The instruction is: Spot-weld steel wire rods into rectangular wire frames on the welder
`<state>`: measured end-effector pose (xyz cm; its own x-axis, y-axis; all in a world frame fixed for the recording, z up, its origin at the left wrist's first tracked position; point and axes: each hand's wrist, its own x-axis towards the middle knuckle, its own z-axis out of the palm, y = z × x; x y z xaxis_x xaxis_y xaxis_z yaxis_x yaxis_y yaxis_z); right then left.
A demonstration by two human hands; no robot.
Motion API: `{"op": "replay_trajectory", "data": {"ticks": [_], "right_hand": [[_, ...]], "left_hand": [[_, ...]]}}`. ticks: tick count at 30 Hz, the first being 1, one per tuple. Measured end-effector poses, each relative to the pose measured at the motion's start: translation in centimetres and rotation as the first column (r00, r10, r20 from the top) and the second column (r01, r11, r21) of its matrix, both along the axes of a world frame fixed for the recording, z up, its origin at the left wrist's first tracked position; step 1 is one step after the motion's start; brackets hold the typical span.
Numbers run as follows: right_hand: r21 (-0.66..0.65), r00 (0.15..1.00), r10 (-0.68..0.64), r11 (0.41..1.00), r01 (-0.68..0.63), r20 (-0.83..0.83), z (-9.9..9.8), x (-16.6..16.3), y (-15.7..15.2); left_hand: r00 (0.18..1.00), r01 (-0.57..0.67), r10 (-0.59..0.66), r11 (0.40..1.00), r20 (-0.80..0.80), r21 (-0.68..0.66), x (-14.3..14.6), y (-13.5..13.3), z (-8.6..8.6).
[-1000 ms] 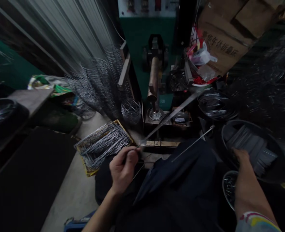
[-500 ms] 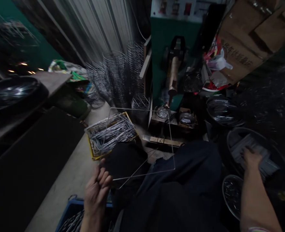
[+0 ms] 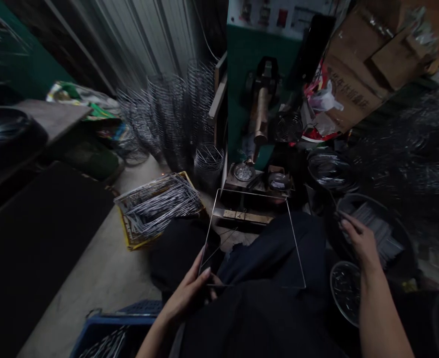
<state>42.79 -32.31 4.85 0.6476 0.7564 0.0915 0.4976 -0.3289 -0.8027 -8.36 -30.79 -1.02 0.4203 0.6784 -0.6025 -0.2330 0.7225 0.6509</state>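
Note:
My left hand (image 3: 194, 284) is closed on the lower left corner of a rectangular wire frame (image 3: 296, 233), which is tilted over my lap. Beyond the frame, my right hand (image 3: 359, 241) pinches a thin wire piece, hard to make out in the dark, at the near side of a black basin (image 3: 407, 231). Bundles of short grey wire pieces (image 3: 387, 243) lie in that basin. A round bowl of small metal parts (image 3: 346, 291) stands just below my right wrist.
Ahead is a green machine (image 3: 239, 94) with a dish of small metal bits (image 3: 243, 172) beneath its arm. A yellow crate (image 3: 124, 233) of metal rods is at left, a blue crate (image 3: 83, 330) nearer. Wire coils (image 3: 167, 109) stand by the wall, beside a cardboard box (image 3: 353, 84).
My right hand has come up and left from the wire pieces in the basin, fingers now pinched. My left hand has moved right, bringing the wire frame over my lap. The view has shifted right.

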Motion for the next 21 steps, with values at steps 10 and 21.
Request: {"op": "replay_trajectory", "data": {"ticks": [10, 21], "right_hand": [[-0.171, 0.925, 0.378, 0.915, -0.365, 0.047, 5.1, -5.8, -0.7], [-0.225, 0.628, 0.735, 0.677, -0.7, 0.257, 7.9, -13.2, -1.2]], "left_hand": [[0.983, -0.162, 0.163, 0.987, -0.081, 0.023, -3.1, -2.5, 1.7], [0.985, -0.162, 0.152, 0.98, 0.083, 0.118, 0.4, -0.2, 1.8]]}}
